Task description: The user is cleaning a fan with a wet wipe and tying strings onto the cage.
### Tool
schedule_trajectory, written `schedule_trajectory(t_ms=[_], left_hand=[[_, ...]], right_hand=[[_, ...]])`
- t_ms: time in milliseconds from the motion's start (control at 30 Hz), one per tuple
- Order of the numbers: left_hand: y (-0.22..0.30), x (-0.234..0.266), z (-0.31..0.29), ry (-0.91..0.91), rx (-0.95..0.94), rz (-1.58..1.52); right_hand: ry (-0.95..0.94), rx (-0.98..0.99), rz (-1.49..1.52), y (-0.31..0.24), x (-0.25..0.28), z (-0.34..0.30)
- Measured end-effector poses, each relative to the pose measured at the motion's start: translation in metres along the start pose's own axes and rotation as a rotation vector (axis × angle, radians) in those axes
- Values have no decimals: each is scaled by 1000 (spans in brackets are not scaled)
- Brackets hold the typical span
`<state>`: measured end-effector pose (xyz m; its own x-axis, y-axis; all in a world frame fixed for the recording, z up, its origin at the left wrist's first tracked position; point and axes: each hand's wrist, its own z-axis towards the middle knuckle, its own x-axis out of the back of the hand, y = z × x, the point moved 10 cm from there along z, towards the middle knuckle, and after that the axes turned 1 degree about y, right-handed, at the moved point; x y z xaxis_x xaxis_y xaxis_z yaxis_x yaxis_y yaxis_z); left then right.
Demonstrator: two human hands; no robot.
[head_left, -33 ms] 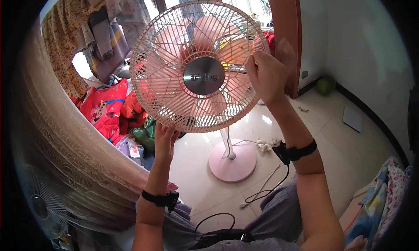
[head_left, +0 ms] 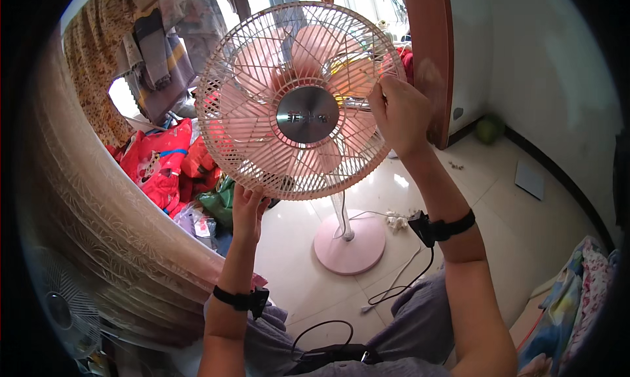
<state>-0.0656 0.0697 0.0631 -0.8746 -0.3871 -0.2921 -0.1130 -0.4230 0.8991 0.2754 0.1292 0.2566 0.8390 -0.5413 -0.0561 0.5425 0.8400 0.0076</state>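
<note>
A pink pedestal fan stands before me, its round wire guard (head_left: pixel 223 150) facing me. Pink blades show through the wires, behind a dark metallic centre cap (head_left: pixel 307 115). With fingers curled, my right hand (head_left: pixel 402 114) grips the guard's rim at the right side. My left hand (head_left: pixel 248 213) holds the rim at the lower left, its fingertips partly behind the wires. A pale pole leads down from the fan head to a round pink base (head_left: pixel 350 252) on the floor. Each of my forearms wears a black strap with a small device.
A patterned curtain (head_left: pixel 125 232) hangs at the left, with red clothing (head_left: pixel 157 167) piled beyond it. Another fan (head_left: pixel 62 311) stands at the lower left. A white cord with a plug (head_left: pixel 366 308) lies on the tiles. A brown door frame (head_left: pixel 430 62) and a round green object (head_left: pixel 489 128) are at the right.
</note>
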Motion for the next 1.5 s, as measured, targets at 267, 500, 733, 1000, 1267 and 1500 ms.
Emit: schedule_trajectory(t_ms=[267, 500, 733, 1000, 1267, 1500], left_hand=[[-1, -4, -1, -32, 8, 47], [-2, 1, 2, -19, -2, 44], [-3, 1, 0, -4, 1, 16], [-4, 4, 0, -21, -4, 4], [-3, 5, 0, -13, -4, 14], [-2, 2, 0, -29, -21, 26]], right_hand=[[-122, 115, -278, 4, -29, 6], [-156, -48, -211, 14, -26, 0], [-108, -85, -196, 19, -28, 3], [-59, -57, -342, 14, -29, 6], [-52, -25, -136, 15, -27, 5], [-112, -135, -372, 14, -31, 11]])
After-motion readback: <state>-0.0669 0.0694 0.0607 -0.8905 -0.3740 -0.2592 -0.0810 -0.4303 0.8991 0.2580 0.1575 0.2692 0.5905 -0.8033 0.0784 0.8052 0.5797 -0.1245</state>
